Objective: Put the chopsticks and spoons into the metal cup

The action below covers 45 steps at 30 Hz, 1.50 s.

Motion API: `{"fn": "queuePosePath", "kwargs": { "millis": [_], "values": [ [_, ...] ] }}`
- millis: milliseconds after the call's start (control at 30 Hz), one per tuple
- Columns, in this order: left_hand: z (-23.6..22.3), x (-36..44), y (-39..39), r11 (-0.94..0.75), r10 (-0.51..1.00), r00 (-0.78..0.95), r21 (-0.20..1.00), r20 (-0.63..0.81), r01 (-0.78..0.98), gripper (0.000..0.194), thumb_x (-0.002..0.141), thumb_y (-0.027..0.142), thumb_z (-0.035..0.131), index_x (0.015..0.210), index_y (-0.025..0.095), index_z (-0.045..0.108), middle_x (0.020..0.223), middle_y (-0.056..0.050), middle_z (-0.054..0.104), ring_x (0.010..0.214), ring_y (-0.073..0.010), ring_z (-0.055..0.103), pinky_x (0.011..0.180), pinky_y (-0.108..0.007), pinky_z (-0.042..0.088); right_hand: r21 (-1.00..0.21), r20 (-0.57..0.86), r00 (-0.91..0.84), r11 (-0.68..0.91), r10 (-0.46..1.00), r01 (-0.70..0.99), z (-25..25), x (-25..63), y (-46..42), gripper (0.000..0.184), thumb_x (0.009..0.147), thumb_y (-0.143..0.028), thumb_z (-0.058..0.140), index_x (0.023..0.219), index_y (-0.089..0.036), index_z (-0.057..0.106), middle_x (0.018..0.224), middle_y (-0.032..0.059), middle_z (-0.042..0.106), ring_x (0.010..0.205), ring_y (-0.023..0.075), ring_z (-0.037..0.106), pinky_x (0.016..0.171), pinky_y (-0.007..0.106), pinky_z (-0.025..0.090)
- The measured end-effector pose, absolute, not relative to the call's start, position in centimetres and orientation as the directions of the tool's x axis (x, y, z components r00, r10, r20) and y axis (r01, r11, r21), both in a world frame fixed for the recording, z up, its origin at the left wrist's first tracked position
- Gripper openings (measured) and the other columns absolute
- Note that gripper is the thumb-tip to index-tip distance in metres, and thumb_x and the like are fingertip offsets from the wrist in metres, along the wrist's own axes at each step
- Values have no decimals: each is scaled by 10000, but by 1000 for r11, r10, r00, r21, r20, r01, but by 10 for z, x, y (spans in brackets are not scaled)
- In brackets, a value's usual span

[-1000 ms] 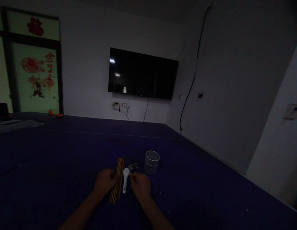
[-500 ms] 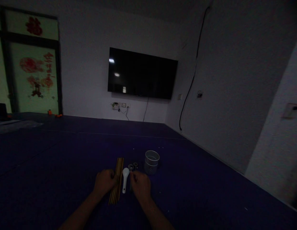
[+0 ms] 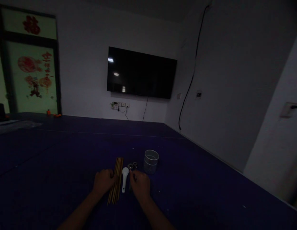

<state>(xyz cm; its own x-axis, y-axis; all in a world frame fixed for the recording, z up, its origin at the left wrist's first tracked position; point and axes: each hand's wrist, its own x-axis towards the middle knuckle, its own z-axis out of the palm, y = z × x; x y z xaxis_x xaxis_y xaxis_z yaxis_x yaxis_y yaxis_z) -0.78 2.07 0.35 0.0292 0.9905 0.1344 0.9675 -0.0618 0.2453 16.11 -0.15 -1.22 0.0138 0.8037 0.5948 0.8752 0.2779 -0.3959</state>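
A bundle of several wooden chopsticks lies on the dark blue surface. My left hand is closed at its left side, fingertips on the sticks. Just right of them rests a white spoon, bowl pointing away from me. Beyond it are two small shiny metal pieces with rounded heads, a nearer one that looks like a spoon and a farther one. My right hand is closed in a pinch at the nearer one and hides most of its handle. An open metal cup stands upright beyond that hand.
The blue surface stretches to the walls, with small white specks on it. Clear plastic sheeting and orange items lie far left. A television hangs on the back wall, and a black cable runs down the right wall.
Both hands stay almost where they were, at the chopsticks and the metal spoon. The whole view has shifted slightly; the objects keep their places.
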Motion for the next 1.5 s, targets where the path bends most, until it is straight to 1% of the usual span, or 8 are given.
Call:
{"fn": "queuePosePath", "kwargs": {
  "millis": [267, 400, 500, 767, 933, 1100, 1333, 1500],
  "values": [
    [12, -12, 18, -50, 993, 26, 214, 116, 975, 323, 818, 390, 387, 749, 196, 636, 869, -83, 710, 885, -243, 638, 814, -378, 393, -397, 574, 16, 262, 818, 880, -9, 161, -3, 389, 936, -334, 392, 686, -195, 655, 647, 15, 674, 577, 101, 588, 530, 238, 236],
    [13, -11, 17, -64, 990, 46, 139, 134, 988, 344, 814, 391, 388, 779, 179, 657, 873, -119, 706, 919, -272, 631, 832, -410, 388, -400, 574, 16, 264, 819, 878, -10, 161, -3, 388, 935, -332, 396, 674, -196, 648, 646, 12, 674, 570, 99, 580, 528, 236, 236],
    [14, -10, 16, -71, 987, 56, 91, 153, 993, 369, 810, 399, 386, 810, 165, 672, 883, -139, 702, 939, -287, 623, 842, -423, 380, -412, 580, 15, 277, 815, 868, -11, 161, -2, 368, 932, -321, 403, 692, -202, 655, 674, 12, 683, 599, 98, 590, 537, 227, 246],
    [15, -9, 13, -47, 989, 34, 90, 143, 995, 401, 806, 395, 375, 825, 145, 688, 913, -165, 697, 963, -304, 610, 869, -456, 349, -393, 599, 23, 269, 801, 879, -13, 162, -1, 403, 936, -345, 391, 679, -201, 665, 610, 1, 650, 544, 94, 552, 520, 231, 236],
    [15, -10, 14, -58, 989, 50, 54, 136, 997, 381, 805, 369, 387, 858, 145, 690, 912, -166, 696, 955, -297, 614, 873, -450, 345, -397, 588, 23, 264, 808, 879, -14, 162, 1, 416, 936, -344, 389, 648, -195, 649, 607, 6, 649, 547, 94, 555, 521, 232, 232],
    [16, -12, 13, -83, 991, 77, 46, 113, 995, 370, 810, 364, 391, 889, 152, 684, 918, -159, 696, 956, -293, 616, 876, -451, 347, -409, 572, 16, 268, 820, 873, -14, 163, 1, 393, 933, -336, 394, 671, -201, 654, 625, 4, 658, 558, 93, 567, 517, 232, 228],
    [17, -11, 14, -93, 991, 90, 34, 95, 995, 360, 818, 318, 366, 856, 145, 680, 932, -153, 699, 928, -291, 624, 859, -449, 355, -402, 573, 17, 263, 820, 877, -12, 162, -2, 388, 933, -328, 395, 672, -197, 651, 623, 5, 658, 561, 92, 571, 518, 229, 233],
    [15, -11, 16, -93, 992, 89, 34, 89, 995, 329, 811, 310, 392, 852, 153, 678, 938, -149, 700, 943, -282, 620, 847, -423, 358, -411, 561, 15, 263, 828, 873, -11, 162, -2, 372, 929, -321, 406, 681, -196, 654, 659, 12, 674, 594, 95, 586, 529, 224, 243]
  ]
}}
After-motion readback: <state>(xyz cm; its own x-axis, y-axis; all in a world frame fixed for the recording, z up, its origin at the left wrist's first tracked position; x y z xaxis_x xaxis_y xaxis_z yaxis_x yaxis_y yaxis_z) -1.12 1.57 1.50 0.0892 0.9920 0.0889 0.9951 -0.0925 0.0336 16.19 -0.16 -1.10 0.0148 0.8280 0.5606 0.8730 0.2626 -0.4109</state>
